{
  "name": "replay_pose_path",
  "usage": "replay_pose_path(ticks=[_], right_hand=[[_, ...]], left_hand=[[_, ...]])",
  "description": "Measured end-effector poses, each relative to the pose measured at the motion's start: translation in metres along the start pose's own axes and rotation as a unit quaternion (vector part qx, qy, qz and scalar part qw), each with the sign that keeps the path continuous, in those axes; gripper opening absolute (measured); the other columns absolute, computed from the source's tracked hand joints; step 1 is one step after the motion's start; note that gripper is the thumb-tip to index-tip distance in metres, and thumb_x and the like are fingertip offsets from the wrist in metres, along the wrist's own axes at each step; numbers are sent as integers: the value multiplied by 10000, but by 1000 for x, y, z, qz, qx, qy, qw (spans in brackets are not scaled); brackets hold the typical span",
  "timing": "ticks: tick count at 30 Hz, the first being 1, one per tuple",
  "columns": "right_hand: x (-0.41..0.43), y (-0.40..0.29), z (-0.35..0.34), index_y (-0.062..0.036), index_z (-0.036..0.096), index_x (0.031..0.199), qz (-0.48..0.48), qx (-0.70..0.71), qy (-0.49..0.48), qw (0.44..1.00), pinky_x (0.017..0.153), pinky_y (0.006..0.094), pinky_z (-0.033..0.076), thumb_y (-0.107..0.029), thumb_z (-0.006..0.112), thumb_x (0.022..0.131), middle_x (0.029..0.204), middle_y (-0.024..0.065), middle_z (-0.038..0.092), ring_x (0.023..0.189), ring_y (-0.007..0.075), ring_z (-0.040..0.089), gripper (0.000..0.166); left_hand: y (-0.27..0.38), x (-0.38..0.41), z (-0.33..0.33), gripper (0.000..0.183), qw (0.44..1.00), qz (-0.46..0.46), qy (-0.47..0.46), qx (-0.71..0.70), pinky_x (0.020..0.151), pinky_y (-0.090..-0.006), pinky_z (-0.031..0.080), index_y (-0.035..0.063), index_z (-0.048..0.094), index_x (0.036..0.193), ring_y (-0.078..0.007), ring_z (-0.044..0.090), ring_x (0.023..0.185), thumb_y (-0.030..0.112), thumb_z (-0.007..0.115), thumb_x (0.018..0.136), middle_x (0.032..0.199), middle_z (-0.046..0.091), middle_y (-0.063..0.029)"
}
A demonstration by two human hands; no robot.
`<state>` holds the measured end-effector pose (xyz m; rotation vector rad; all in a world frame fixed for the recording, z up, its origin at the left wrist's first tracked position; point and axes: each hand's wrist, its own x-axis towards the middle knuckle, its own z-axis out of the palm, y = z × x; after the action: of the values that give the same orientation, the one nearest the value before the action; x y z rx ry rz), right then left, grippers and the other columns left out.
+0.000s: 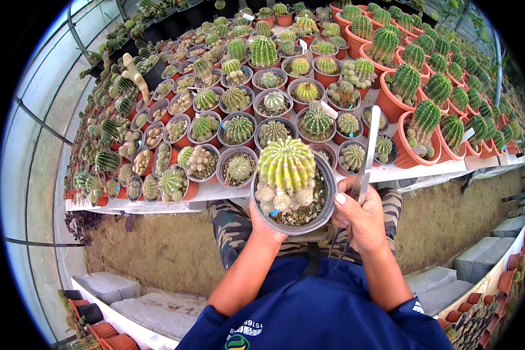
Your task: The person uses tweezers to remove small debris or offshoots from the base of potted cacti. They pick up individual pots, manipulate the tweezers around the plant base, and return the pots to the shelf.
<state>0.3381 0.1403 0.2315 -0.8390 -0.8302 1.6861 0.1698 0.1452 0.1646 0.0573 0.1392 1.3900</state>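
Observation:
My left hand (266, 225) grips a dark grey round plastic pot (330, 192) from below and the left side, above my lap. In the pot stands a ribbed yellow-green cactus (286, 164) with several pale, round offsets (282, 202) at its base. Gritty soil (308, 210) shows at the right, and a small blue tag (274, 213) lies near the front rim. Long metal tweezers (371, 140) are held in my right hand (361, 214), their closed end pointing up and their dark, thin tips down towards my shirt. That hand is close to the pot's right rim; contact is unclear.
A white bench (385, 175) before me bears many rows of small potted cacti (238, 130). Larger terracotta-coloured pots (415, 157) with tall cacti crowd its right side. Concrete blocks (485, 258) and another bench edge (127, 321) with pots lie behind me. A translucent greenhouse wall (30, 153) curves along the left.

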Motion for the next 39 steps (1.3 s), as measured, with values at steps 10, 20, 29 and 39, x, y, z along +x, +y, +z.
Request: replay_pose_path(ticks=[10, 20, 29, 39], right_hand=[[5, -1, 5, -55, 487, 832, 47, 88, -3, 995, 387, 201, 327, -16, 579, 836, 637, 2, 484, 440, 54, 399, 101], [17, -13, -7, -76, 489, 835, 36, 113, 12, 993, 363, 215, 318, -25, 566, 829, 607, 10, 497, 410, 70, 408, 93], [11, -13, -1, -31, 509, 869, -150, 58, 128, 979, 419, 214, 317, -111, 599, 866, 659, 1, 468, 450, 65, 377, 121], [2, 0, 18, -24, 604, 897, -459, -447, 31, 767, 517, 265, 445, 76, 735, 660, 787, 91, 590, 648, 191, 570, 289]], left_hand=[[-5, -3, 2, 557, 999, -19, -19, 30, 1026, -430, 390, 66, 420, 1342, -280, 486, 1203, 433, 415, 923, 1329, 484, -118], [-3, 4, 7, 667, 989, -86, 13, 122, 1036, -462, 373, 133, 366, 1386, -262, 433, 1259, 546, 494, 878, 1388, 429, -87], [-9, 17, 12, 748, 991, -55, 40, 113, 798, -553, 531, 145, 347, 1375, -332, 491, 1187, 649, 466, 834, 1349, 448, -103], [-15, 23, 13, 703, 992, -34, 35, 113, 947, -521, 428, 149, 326, 1389, -290, 434, 1247, 637, 361, 885, 1376, 416, -98]])
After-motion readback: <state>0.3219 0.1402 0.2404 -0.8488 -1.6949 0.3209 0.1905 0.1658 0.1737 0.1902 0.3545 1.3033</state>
